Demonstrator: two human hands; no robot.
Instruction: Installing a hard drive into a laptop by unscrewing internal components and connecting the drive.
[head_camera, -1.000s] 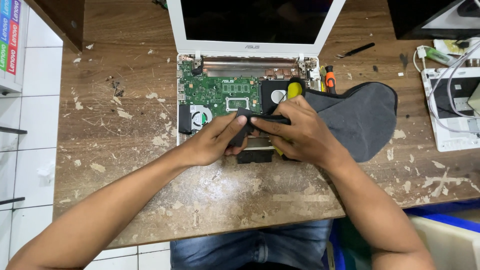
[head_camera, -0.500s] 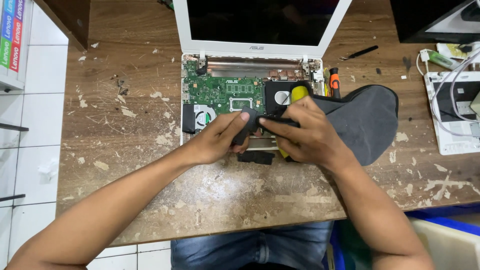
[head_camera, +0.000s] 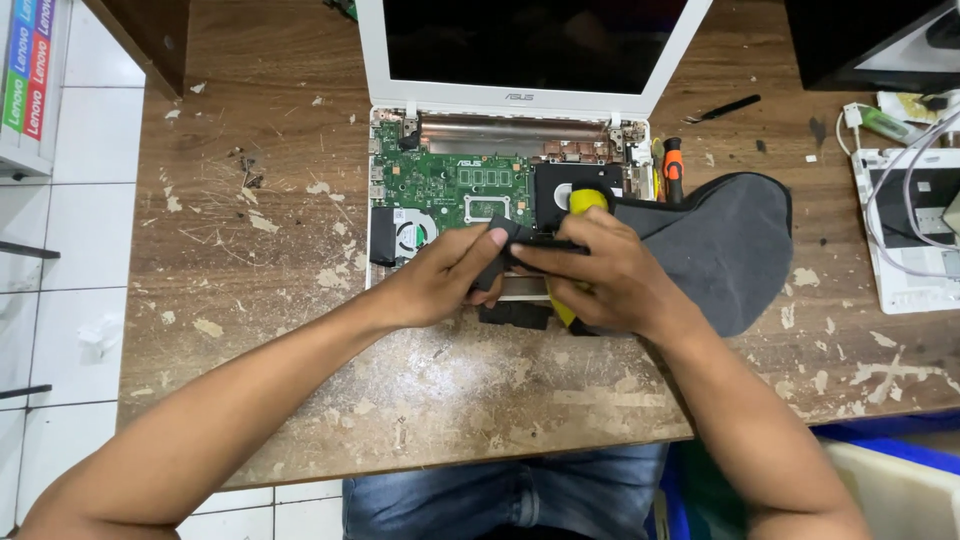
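An opened white laptop (head_camera: 520, 105) lies at the far middle of the wooden table, its green circuit board (head_camera: 445, 185) and fan (head_camera: 408, 238) exposed. My left hand (head_camera: 440, 278) and my right hand (head_camera: 600, 275) meet over the laptop's lower half. Together they pinch a small flat black part (head_camera: 520, 238). My right hand also holds a yellow-handled screwdriver (head_camera: 585, 200), its handle sticking up behind my fingers. What lies under my palms is hidden.
A dark grey cloth (head_camera: 725, 245) lies right of the laptop. An orange-handled tool (head_camera: 672, 165) sits by the hinge, a black pen-like tool (head_camera: 725, 108) farther back. A second white device (head_camera: 910, 225) with cables sits at the right edge. The table's top (head_camera: 270, 260) is scarred.
My hands stay over the laptop holding the black part; my fingers have shifted slightly and the view has drifted a little.
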